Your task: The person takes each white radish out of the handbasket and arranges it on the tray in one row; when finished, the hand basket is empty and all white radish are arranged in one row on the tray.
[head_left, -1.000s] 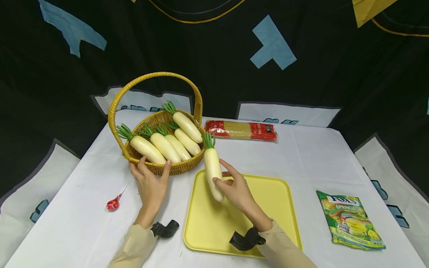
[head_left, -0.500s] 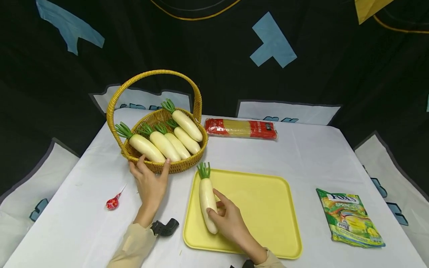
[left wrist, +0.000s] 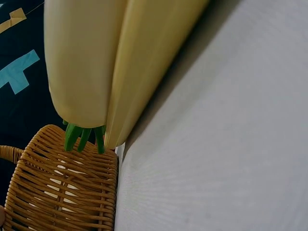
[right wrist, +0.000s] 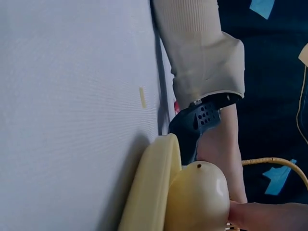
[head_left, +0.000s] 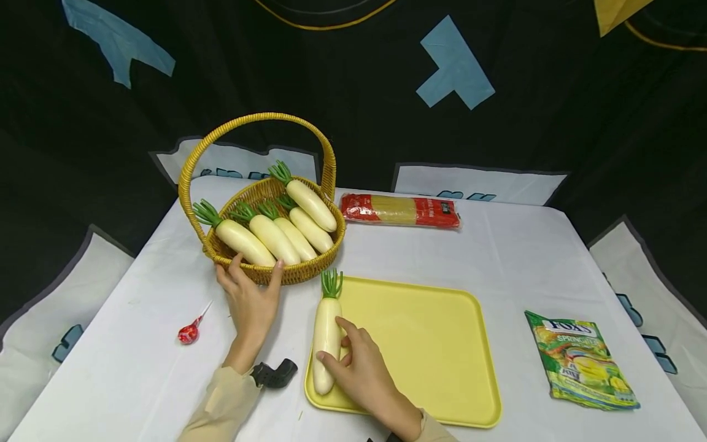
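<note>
A white radish (head_left: 327,344) with green stem stubs lies along the left side of the yellow tray (head_left: 420,344), its stubs reaching past the far rim. My right hand (head_left: 367,371) holds it, thumb over the top and fingers at its right side. In the right wrist view the radish's rounded end (right wrist: 197,199) rests beside the tray rim (right wrist: 151,183), with the thumb touching it. My left hand (head_left: 251,307) rests its spread fingers and thumb against the front rim of the wicker basket (head_left: 309,270). Several white radishes (head_left: 243,242) lie inside the basket.
A red-and-yellow noodle packet (head_left: 400,210) lies at the back. To the right is a green FOX'S candy bag (head_left: 582,362). A red lollipop (head_left: 189,331) lies left of my left hand. The basket's tall handle (head_left: 259,116) arches above the radishes.
My right hand has brought the radish down and toward me from beside the basket, then shifted it left to the tray's left edge. The left hand stays at the basket.
</note>
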`<state>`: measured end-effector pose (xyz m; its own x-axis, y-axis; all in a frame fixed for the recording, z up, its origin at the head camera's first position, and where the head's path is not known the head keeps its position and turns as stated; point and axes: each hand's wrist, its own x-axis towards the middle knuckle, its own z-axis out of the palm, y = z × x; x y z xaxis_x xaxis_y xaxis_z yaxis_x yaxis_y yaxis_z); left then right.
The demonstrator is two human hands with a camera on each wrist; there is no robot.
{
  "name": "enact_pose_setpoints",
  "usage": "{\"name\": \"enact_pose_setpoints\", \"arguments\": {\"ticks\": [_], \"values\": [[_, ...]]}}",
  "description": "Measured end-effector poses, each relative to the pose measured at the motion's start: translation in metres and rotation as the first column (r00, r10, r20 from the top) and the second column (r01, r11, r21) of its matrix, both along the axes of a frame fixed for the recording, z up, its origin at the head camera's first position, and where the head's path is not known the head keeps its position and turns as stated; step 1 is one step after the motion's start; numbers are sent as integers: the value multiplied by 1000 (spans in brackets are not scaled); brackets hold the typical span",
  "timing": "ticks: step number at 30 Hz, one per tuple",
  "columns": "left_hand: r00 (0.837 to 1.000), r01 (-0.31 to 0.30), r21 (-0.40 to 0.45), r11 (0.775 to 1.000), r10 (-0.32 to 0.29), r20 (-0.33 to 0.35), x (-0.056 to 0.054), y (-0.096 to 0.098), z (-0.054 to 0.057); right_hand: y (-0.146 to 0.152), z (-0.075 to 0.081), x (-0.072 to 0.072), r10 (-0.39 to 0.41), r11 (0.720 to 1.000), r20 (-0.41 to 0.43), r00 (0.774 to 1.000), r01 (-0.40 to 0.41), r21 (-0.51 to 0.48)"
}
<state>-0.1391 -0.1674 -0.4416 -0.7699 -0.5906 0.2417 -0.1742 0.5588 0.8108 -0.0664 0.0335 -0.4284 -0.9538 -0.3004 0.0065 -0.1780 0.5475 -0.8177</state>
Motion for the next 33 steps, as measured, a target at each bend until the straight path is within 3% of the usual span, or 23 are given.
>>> {"name": "enact_pose_setpoints", "arguments": {"ticks": [9, 15, 27, 33], "values": [[1000, -9, -3, 1000, 9, -7, 0, 1, 1, 3, 3, -5, 10, 998, -30, 1000, -9, 57], [1000, -11, 4, 1000, 11, 10, 0, 1, 1, 7, 8, -18, 8, 997, -83, 997, -2, 71], [1000, -12, 4, 1000, 12, 15, 1, 1, 0, 7, 45, -72, 39, 998, -182, 983, -30, 51], [1000, -8, 6, 1000, 8, 16, 2, 1, 2, -8, 68, -105, 104, 993, -287, 952, -84, 82]]}}
